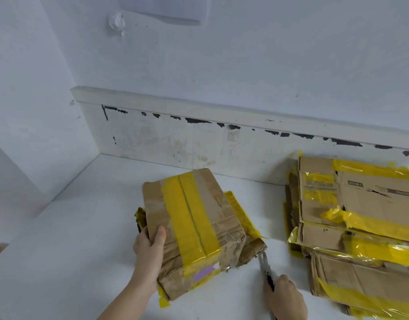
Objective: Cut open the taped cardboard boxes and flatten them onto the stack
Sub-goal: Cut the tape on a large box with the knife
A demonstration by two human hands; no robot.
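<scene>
Head view: at lower centre the left hand (149, 252) clasps the left edge of a cardboard box (189, 229) wrapped in yellow tape, thumb on top. Right hand (285, 296), lower right, grips a utility knife (265, 269) whose tip meets the box's right corner. Flattened boxes (358, 229) are stacked at right on the white tabletop (72, 239), against a scuffed white wall (222, 65).

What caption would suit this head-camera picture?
Left hand steadies a taped cardboard box while right hand works a knife at its corner.

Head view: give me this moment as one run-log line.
left hand grips taped box | right hand holds cutter, blade at box's lower right corner | flattened stack at right
</scene>
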